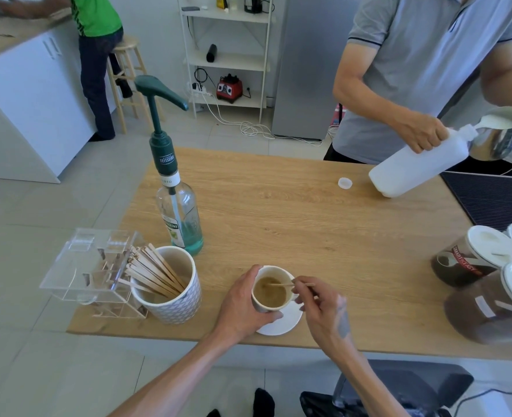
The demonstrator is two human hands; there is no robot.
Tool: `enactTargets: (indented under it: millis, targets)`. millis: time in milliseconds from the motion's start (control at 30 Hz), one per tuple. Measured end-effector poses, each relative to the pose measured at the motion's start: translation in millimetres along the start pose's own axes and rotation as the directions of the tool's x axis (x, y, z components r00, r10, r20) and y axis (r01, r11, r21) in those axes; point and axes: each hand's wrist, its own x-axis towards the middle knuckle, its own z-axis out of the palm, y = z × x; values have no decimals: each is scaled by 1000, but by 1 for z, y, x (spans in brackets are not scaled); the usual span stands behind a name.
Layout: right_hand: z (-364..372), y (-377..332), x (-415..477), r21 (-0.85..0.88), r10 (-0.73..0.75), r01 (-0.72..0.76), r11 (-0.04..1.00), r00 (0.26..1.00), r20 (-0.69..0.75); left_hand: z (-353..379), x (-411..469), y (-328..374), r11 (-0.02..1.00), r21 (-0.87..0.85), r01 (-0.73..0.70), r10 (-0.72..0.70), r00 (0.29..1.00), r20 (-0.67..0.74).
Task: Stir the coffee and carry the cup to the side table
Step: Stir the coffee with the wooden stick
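Cup (271, 293) w/ stirrer (290, 285), both hands

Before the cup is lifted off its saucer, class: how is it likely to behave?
The cup is open and holds coffee, so a tilt probably spills. It looks ceramic, likely fragile. The stirrer inside may slide.

Matt wood-grain table (293, 212); glossy white ceramic cup (271, 291), saucer (281, 325); thin wooden stirrer (290, 285); clear glass bottle (180, 218).
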Motion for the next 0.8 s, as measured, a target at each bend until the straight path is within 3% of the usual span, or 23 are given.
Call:
enactTargets:
  millis: [67,233,467,800]
  targets:
    - [-8,4,-3,28,86,-87,996,996,31,0,1,0,1000,3,-3,3,1000,0]
    - [-29,9,-1,52,239,-236,970,969,-58,-1,-1,-3,1000,-11,-8,8,1000,-2]
    - [-52,3,4,135,347,-325,936,917,-196,-2,-2,0,999,-36,-15,15,1000,-13]
    - [-62,-23,16,410,476,-357,839,847,-236,-4,-4,5,999,-50,-16,15,1000,-13]
